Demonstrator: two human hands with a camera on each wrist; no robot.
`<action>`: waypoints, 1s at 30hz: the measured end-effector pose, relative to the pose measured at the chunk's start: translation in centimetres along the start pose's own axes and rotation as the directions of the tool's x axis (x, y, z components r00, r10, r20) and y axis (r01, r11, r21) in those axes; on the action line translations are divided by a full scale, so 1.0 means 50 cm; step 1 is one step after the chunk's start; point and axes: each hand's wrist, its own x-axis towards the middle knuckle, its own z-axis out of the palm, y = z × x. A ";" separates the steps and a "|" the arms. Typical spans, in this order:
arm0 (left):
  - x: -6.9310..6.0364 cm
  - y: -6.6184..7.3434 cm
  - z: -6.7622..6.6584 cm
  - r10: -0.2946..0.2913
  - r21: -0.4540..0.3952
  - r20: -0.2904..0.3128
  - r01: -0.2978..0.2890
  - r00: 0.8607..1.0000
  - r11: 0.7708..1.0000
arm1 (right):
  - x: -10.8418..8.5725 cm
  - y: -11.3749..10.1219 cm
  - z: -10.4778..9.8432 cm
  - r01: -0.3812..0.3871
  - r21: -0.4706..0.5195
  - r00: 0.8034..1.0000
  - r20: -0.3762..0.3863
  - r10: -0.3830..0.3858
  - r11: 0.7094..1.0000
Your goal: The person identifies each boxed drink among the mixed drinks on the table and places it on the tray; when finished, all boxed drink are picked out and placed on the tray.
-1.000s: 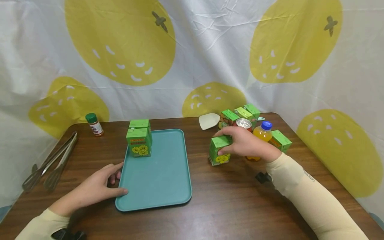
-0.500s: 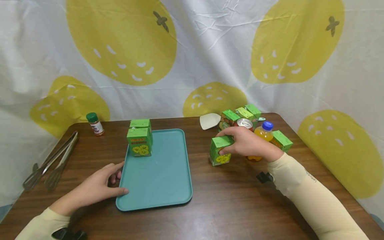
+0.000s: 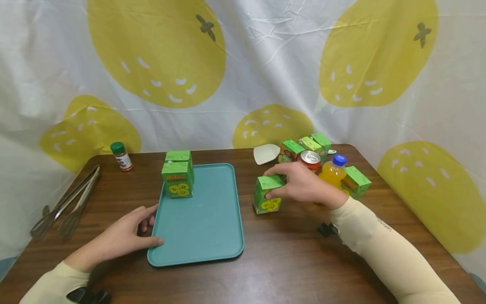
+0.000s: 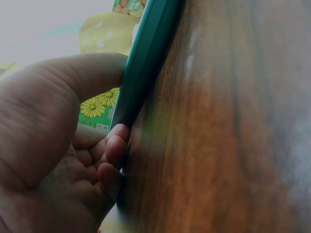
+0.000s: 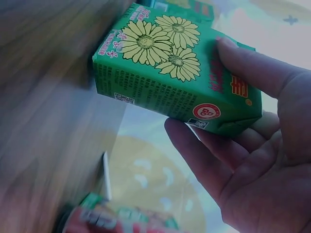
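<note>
My right hand [image 3: 303, 183] grips a green drink carton [image 3: 267, 195] printed with yellow flowers, to the right of the teal tray [image 3: 201, 228]. In the right wrist view the thumb lies on the printed face of the carton [image 5: 160, 73] and the fingers on its far side. My left hand [image 3: 117, 236] holds the tray's left edge, thumb on the rim; the left wrist view has its fingers curled against the tray's side [image 4: 141, 68]. Two upright green cartons [image 3: 177, 179] stand one behind the other at the tray's back left corner.
Behind my right hand are several cartons [image 3: 291, 150], a red can [image 3: 310, 159], an orange drink bottle [image 3: 333, 172] and a white scoop [image 3: 266, 153]. Another carton [image 3: 355, 181] is at the right. Metal tongs [image 3: 77, 202] and a green-capped spice jar [image 3: 122, 156] lie at the left.
My right hand has shifted slightly left with the carton in its grip, toward the tray. The left hand stays on the tray's edge.
</note>
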 end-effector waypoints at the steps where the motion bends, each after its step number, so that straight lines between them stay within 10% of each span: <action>1: -0.001 0.000 -0.001 0.000 0.000 0.000 0.000 1.000 1.000 | 0.004 -0.005 0.002 0.009 -0.002 1.000 -0.002 -0.009 1.000; 30: -0.001 0.004 -0.003 -0.035 -0.003 0.013 0.035 0.999 0.999 | 0.164 -0.203 0.131 0.108 0.061 0.994 0.028 -0.110 0.992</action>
